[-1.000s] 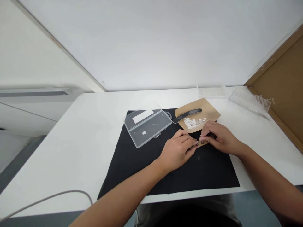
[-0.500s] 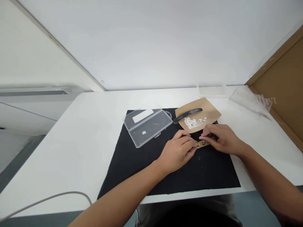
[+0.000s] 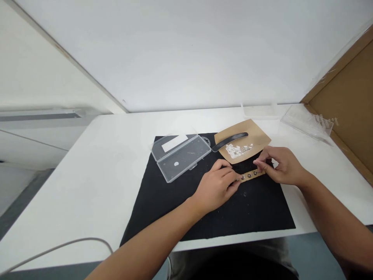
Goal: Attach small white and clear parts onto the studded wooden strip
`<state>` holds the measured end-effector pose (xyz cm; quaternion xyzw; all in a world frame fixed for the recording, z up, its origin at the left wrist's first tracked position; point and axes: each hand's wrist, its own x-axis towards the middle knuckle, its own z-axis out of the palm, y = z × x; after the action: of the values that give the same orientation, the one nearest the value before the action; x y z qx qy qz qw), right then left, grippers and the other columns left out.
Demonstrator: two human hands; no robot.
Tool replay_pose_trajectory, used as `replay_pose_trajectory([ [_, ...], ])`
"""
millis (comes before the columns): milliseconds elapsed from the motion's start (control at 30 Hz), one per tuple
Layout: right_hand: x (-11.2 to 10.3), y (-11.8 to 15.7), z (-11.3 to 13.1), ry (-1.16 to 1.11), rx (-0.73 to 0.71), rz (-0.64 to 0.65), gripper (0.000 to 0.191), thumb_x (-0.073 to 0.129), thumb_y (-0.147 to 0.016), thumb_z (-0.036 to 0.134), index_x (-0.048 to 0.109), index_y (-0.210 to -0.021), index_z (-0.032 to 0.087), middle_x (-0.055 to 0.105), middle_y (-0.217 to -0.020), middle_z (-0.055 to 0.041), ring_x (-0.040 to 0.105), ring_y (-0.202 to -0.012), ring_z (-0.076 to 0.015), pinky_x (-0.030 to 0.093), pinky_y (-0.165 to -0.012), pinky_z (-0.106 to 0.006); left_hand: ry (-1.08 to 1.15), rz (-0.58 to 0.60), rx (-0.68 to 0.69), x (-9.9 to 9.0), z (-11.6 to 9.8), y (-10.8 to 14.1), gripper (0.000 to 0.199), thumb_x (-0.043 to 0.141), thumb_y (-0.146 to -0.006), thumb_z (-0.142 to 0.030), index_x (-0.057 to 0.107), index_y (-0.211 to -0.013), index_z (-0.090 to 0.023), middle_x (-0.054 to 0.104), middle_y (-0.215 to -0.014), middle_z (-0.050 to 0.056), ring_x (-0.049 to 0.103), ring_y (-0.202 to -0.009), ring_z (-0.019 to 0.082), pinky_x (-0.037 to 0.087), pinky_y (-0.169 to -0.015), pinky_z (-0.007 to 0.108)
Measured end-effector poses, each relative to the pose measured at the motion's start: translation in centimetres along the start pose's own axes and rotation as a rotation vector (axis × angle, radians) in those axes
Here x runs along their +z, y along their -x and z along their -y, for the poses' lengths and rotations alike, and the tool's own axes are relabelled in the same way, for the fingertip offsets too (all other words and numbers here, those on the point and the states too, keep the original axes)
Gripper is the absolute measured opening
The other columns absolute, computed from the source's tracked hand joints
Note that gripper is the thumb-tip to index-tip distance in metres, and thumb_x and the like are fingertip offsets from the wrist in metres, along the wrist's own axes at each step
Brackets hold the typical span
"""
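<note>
A narrow tan strip (image 3: 252, 174) with several small round metallic pieces lies on the black mat (image 3: 215, 221). My left hand (image 3: 217, 186) is closed on the strip's left end. My right hand (image 3: 276, 165) is over the strip's right end, thumb and forefinger pinched together; whatever is between them is too small to make out. Behind the hands, a brown paper sheet (image 3: 259, 138) bears a pile of small white pieces (image 3: 236, 151) and a dark curved file (image 3: 230, 141).
An open clear plastic case (image 3: 185, 157) with a white label (image 3: 175, 143) lies on the mat's left part. Clear plastic pieces (image 3: 305, 122) stand at the back right beside a cardboard box (image 3: 346, 89). A cable (image 3: 64, 244) crosses the table's front left.
My right hand has moved right along the strip, uncovering more of the metallic pieces. My left hand stays at the left end. The view has shifted slightly.
</note>
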<state>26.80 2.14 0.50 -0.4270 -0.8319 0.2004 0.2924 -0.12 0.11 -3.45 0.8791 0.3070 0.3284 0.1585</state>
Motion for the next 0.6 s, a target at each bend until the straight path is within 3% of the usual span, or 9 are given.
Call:
replay_pose_trajectory([
  [267,0.28,-0.14,-0.51,0.060,-0.064,0.052,0.019,0.066,-0.100,0.034,0.062,-0.084,0.025,0.072,-0.070,0.0030,0.062,-0.059,-0.0144,0.044,-0.059,-0.029,0.015,-0.014,0.002,0.08,0.05,0.06,0.009,0.067,-0.100,-0.023,0.074,-0.103,-0.018,0.077,-0.088,0.005,0.061,-0.101,0.023,0.059,-0.086,0.035],
  [600,0.49,-0.28,-0.16,-0.053,0.159,-0.059,0.022,0.060,-0.104,0.045,0.056,-0.093,0.026,0.068,-0.065,0.0028,0.063,-0.055,-0.0169,0.047,-0.057,-0.032,0.018,0.004,-0.027,0.14,-0.04,0.06,0.009,0.066,-0.100,-0.024,0.074,-0.101,-0.019,0.076,-0.088,0.007,0.062,-0.104,0.025,0.060,-0.085,0.037],
])
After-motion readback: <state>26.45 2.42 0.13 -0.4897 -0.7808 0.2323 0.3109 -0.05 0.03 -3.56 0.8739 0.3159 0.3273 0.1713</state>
